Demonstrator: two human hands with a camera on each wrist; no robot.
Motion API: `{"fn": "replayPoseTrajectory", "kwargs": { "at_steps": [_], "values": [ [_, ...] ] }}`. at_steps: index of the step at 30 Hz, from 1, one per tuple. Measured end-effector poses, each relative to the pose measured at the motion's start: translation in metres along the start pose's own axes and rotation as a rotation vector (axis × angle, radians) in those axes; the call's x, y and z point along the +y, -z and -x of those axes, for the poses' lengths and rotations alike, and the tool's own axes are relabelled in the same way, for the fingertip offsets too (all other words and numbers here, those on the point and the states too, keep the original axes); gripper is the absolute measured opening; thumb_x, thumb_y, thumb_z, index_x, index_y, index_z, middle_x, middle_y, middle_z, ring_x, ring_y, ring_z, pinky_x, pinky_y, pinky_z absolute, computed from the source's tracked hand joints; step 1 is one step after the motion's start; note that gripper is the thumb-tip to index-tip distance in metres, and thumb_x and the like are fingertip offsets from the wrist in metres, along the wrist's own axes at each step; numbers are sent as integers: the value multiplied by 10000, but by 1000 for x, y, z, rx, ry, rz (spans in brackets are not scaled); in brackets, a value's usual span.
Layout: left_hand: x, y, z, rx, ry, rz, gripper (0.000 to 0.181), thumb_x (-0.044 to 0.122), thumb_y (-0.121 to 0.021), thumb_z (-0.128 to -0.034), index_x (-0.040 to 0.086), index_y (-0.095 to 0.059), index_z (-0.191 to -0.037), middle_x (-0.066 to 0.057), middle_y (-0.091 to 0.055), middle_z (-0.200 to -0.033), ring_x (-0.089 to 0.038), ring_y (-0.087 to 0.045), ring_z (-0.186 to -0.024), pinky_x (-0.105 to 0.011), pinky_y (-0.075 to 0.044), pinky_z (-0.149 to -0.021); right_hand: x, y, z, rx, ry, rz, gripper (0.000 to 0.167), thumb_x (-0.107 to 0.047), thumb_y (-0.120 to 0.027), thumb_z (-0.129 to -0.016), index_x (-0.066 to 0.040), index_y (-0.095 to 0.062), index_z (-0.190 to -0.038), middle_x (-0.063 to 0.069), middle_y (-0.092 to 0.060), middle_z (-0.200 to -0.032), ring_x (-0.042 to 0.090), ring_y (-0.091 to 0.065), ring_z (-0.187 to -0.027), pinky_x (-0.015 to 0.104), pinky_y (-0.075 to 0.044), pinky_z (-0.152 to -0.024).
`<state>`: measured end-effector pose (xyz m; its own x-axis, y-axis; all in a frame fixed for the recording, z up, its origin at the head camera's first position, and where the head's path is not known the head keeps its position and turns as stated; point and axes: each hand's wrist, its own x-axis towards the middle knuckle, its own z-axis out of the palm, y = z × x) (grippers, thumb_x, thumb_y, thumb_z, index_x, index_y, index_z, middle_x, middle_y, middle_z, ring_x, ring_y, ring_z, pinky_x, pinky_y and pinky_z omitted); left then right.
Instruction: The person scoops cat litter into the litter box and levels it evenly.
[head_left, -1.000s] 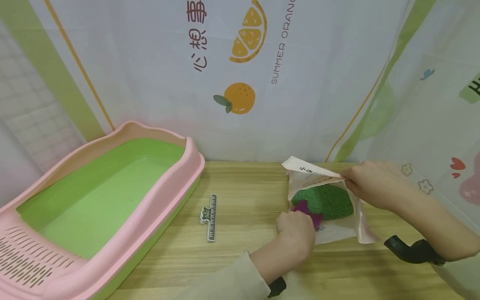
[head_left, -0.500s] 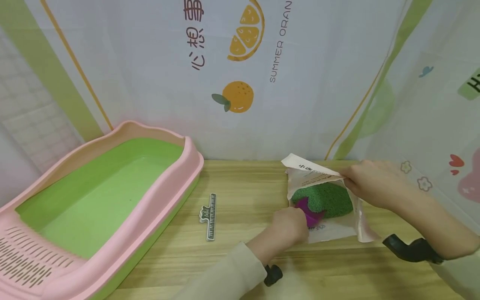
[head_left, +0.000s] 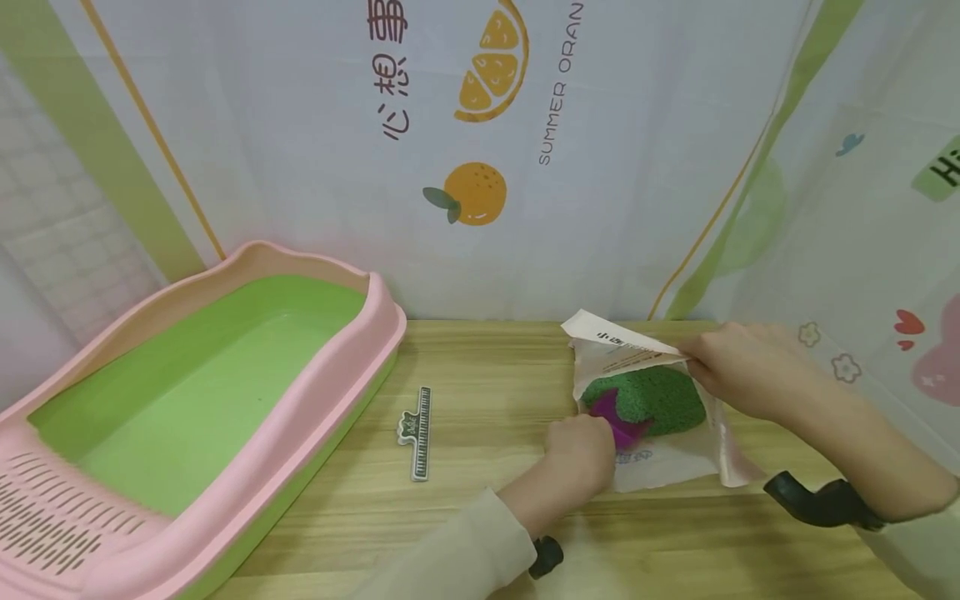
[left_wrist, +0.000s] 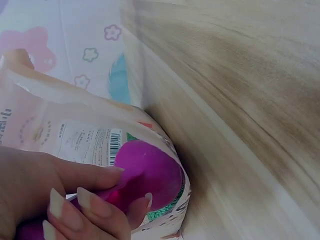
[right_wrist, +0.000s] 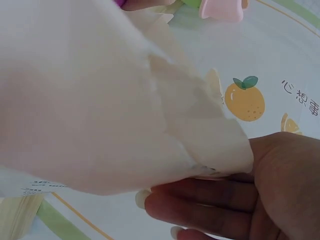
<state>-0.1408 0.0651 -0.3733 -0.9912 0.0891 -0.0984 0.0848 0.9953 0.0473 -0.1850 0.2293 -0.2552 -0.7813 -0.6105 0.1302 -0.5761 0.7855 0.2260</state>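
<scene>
In the head view my left hand (head_left: 579,458) grips a purple scoop (head_left: 625,432) by its handle. The scoop's bowl is inside an open pale bag (head_left: 667,471), against a heap of green granules (head_left: 678,402). Fingers curl round the scoop (left_wrist: 150,172) in the left wrist view, and its bowl lies within the bag's mouth. My right hand (head_left: 750,367) pinches the bag's rim at the right and holds the flap up. Close in the right wrist view, the bag (right_wrist: 90,100) covers much of the picture, with the right hand (right_wrist: 287,185) at its edge.
A pink-rimmed green litter box (head_left: 356,333) stands on the left of the wooden table (head_left: 480,358). Between it and the bag lies a flat clip (head_left: 423,433) with a bear shape. A printed curtain (head_left: 600,233) hangs behind the table.
My left hand has shifted slightly left and up since the first frame, and more of the purple scoop shows. Between the last two frames it barely moves. The right hand keeps its hold on the bag.
</scene>
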Motion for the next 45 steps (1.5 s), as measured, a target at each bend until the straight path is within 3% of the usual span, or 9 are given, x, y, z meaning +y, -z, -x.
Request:
{"fn": "replayPoseTrajectory", "kwargs": {
  "at_steps": [8,13,18,28,34,42,45],
  "values": [
    [10,-3,-1,27,3,-14,129,343,-693,-922,230,-741,-964,66,-726,-892,-104,-675,-746,-283,-511,-551,-1,-1,1,-3,1,-5,132,-139,-659,-927,-205,-659,-813,-83,-508,-602,130,-427,-536,302,-301,-453],
    [20,0,2,29,35,-26,151,357,-654,-954,249,-747,-901,98,-722,-875,-72,-665,-742,-264,-486,-528,-2,-3,3,7,11,-18,155,-101,-646,-916,-199,-651,-797,-83,-505,-602,118,-414,-527,286,-295,-452],
    [26,5,2,29,28,-57,153,378,-672,-939,263,-733,-859,112,-702,-832,-53,-622,-677,-251,-452,-494,-2,-4,4,19,19,-18,209,-94,-655,-909,-216,-599,-749,-87,-499,-606,119,-417,-541,287,-291,-461],
    [27,9,-10,-42,48,-42,160,390,-664,-945,256,-749,-924,102,-708,-839,-40,-555,-628,-245,-433,-533,-2,-2,4,20,16,-26,241,-97,-654,-907,-225,-569,-721,-85,-452,-587,118,-394,-533,288,-275,-455],
    [31,6,-15,-28,72,-14,155,399,-684,-933,261,-754,-937,102,-735,-903,-49,-631,-692,-261,-474,-530,-3,-2,5,22,19,-32,257,-91,-648,-905,-226,-552,-708,-83,-454,-592,122,-400,-536,291,-282,-457],
    [31,0,-25,-17,48,3,179,387,-618,-987,274,-756,-965,113,-745,-961,-51,-681,-782,-267,-536,-585,-3,-4,3,36,34,-34,237,-70,-644,-899,-206,-567,-720,-76,-461,-587,122,-402,-529,281,-287,-453],
    [27,-6,-28,8,1,3,186,385,-626,-978,248,-752,-964,93,-746,-947,-63,-689,-780,-264,-542,-573,-2,-4,2,43,36,-44,228,-67,-650,-900,-196,-583,-724,-72,-469,-586,121,-405,-533,276,-289,-461]
  ]
}}
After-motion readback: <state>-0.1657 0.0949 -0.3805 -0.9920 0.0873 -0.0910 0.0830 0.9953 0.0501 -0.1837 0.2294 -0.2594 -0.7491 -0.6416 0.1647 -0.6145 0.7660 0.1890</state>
